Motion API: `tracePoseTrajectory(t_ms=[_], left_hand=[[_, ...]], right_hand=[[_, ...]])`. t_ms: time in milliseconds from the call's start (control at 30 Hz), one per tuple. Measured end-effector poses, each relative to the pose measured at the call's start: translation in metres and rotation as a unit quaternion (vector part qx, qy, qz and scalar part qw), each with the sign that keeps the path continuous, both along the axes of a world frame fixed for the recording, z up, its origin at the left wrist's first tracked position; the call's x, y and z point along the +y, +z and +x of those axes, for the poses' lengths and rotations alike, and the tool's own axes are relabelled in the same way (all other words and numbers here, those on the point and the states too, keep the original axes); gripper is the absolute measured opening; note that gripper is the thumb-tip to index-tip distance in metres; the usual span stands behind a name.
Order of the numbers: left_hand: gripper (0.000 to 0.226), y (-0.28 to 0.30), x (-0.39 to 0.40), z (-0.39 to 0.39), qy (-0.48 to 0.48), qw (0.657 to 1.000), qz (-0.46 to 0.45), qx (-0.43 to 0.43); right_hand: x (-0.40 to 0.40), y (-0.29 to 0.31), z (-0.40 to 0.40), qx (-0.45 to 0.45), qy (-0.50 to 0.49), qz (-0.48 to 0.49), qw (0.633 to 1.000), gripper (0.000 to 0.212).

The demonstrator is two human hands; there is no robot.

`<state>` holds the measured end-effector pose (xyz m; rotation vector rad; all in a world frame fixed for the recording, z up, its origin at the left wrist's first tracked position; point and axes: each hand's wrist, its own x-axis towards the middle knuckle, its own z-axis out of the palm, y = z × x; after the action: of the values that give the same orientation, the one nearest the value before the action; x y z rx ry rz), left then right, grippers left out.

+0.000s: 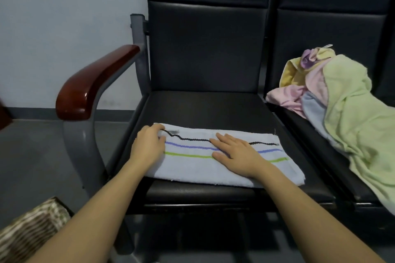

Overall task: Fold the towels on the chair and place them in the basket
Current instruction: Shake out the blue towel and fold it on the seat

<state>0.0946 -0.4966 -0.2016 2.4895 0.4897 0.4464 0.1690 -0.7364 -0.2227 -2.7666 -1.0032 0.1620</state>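
A pale blue towel (192,168) with black, purple and green stripes lies folded flat on the front of the black chair seat (203,109). My left hand (149,145) rests on the towel's left end, fingers curled at its far left corner. My right hand (237,156) lies flat and spread on the towel's middle. A heap of unfolded towels (342,109), green, pink, yellow and pale blue, sits on the neighbouring seat to the right. A woven basket (27,230) shows at the lower left, partly behind my left forearm.
The chair has a dark red wooden armrest (92,85) on a grey metal frame at the left. A grey floor and pale wall lie beyond it. The second black seat (333,181) adjoins on the right.
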Motion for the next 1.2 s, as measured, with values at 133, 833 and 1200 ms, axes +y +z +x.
tracePoseTrajectory(t_ms=[133,833,1200], left_hand=[[0.03,0.017,-0.004,-0.003,-0.026,0.993,-0.006,-0.119],[0.031,0.035,-0.189,0.061,-0.22,0.965,-0.061,-0.131],[0.036,0.017,-0.151,0.062,-0.189,0.972,0.141,0.0]], right_hand=[[0.025,-0.005,-0.004,-0.015,-0.016,0.004,1.0,0.052],[-0.096,0.007,0.008,0.076,-0.255,0.318,0.91,0.017],[-0.083,0.008,0.025,0.061,-0.259,0.45,0.852,0.032]])
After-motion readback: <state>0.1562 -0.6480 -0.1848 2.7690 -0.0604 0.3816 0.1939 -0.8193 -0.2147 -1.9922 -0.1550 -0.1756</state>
